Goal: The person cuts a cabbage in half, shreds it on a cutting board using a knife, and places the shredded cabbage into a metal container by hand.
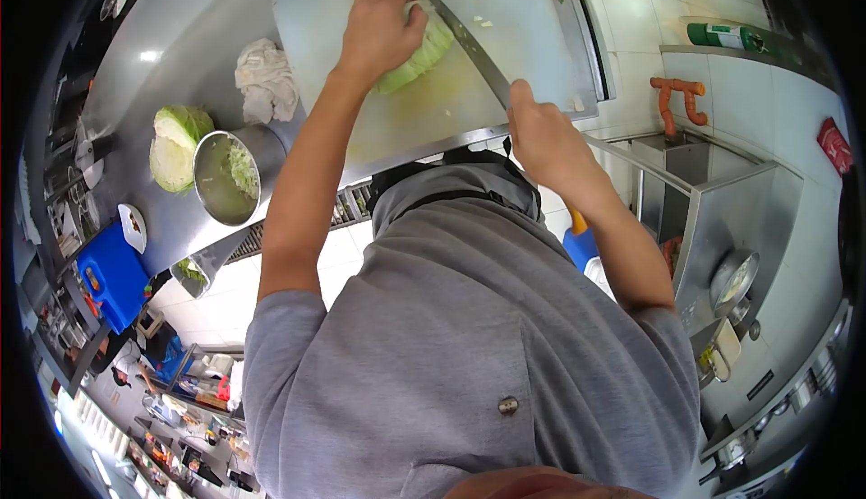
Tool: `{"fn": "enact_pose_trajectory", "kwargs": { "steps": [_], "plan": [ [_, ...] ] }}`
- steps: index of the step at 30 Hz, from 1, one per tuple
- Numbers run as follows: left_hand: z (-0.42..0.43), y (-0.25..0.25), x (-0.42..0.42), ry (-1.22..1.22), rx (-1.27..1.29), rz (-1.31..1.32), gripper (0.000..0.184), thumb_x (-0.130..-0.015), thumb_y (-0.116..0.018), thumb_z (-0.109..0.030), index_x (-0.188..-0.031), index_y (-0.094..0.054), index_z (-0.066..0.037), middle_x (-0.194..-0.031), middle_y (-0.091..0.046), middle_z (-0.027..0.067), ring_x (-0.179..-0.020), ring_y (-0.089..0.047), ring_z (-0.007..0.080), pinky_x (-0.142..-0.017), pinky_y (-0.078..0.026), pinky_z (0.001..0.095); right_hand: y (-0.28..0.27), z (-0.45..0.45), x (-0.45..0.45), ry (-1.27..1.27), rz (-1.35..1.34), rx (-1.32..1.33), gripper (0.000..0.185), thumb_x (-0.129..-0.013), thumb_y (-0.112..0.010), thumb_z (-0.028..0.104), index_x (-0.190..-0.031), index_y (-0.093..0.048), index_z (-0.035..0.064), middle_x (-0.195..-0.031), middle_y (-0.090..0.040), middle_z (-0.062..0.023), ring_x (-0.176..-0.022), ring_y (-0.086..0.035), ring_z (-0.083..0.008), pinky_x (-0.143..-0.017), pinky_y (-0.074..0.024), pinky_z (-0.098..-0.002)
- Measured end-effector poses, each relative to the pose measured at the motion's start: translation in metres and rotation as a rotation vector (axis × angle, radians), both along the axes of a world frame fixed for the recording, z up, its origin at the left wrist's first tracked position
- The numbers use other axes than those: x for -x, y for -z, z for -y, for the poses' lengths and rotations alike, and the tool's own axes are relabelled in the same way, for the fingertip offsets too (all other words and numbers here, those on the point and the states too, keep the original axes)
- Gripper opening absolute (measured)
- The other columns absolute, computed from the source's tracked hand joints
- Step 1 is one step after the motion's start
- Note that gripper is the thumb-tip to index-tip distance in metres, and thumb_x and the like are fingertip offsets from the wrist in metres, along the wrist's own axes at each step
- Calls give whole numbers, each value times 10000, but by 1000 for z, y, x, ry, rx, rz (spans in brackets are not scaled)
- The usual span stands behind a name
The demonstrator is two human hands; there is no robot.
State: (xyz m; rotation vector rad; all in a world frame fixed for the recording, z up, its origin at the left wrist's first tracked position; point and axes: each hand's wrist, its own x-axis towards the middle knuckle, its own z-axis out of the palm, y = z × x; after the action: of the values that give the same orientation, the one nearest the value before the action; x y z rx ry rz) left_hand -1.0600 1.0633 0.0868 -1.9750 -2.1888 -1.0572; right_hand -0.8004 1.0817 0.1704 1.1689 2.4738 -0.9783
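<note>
A pale green piece of cabbage (424, 59) lies on the white cutting board (514, 12). My left hand (383, 25) presses on it from the left, fingers curled over its far end. The handle of a long kitchen knife (476, 55) is wrapped in my right hand (552, 138). Its blade slants up and to the left along the cabbage's right side, the tip close to my left fingertips. Whether the edge is touching the cabbage I cannot tell. Small cabbage scraps dot the board.
Left of the board are a crumpled cloth (266, 79), a cut cabbage (178, 147) and a metal pot (227, 179) with shredded cabbage inside. A blue tray (113, 273) lies further left. A metal sink (672, 170) stands at right. People work in the background.
</note>
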Motion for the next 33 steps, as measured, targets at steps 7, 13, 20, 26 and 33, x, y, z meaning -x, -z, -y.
{"fn": "enact_pose_trajectory", "kwargs": {
  "steps": [7, 13, 20, 26, 33],
  "plan": [
    [2, 0, -1, 4, -36, 1, 137, -791, -624, -75, -921, -648, -38, -937, -618, 96, -876, -555, 314, -805, -481, 401, 64, -5, 39, 44, -89, -18, 160, -961, -467, 109, -1052, -370, 22, -864, -628, -338, -854, -584, -570, -745, -435, -635],
    [1, 1, -1, 22, 2, -87, 147, -821, -583, -39, -967, -597, -53, -959, -590, 95, -898, -523, 324, -830, -448, 430, -15, -1, -3, 18, 20, -60, 165, -975, -481, 129, -1047, -370, 31, -794, -624, -315, -801, -583, -554, -715, -419, -639],
    [0, -4, -2, 40, 54, -69, 140, -830, -571, -38, -969, -586, -48, -966, -589, 107, -913, -521, 336, -831, -436, 441, -24, 5, -7, -46, 69, -58, 172, -974, -491, 129, -1034, -372, 20, -764, -618, -314, -794, -587, -546, -692, -427, -624],
    [0, -2, 0, 63, -26, -13, 105, -826, -563, -28, -927, -590, -40, -918, -590, 113, -886, -522, 341, -830, -441, 428, 47, -7, 58, -17, 12, -48, 223, -881, -489, 36, -1086, -406, 5, -950, -648, -305, -922, -637, -505, -783, -491, -580],
    [5, -5, -7, -35, 9, 0, 116, -818, -568, -43, -928, -601, -59, -939, -593, 83, -890, -526, 328, -819, -434, 432, -5, -2, 16, -10, 74, -39, 165, -965, -482, 104, -1068, -370, 41, -798, -629, -312, -826, -596, -535, -730, -421, -625]
  ]
}}
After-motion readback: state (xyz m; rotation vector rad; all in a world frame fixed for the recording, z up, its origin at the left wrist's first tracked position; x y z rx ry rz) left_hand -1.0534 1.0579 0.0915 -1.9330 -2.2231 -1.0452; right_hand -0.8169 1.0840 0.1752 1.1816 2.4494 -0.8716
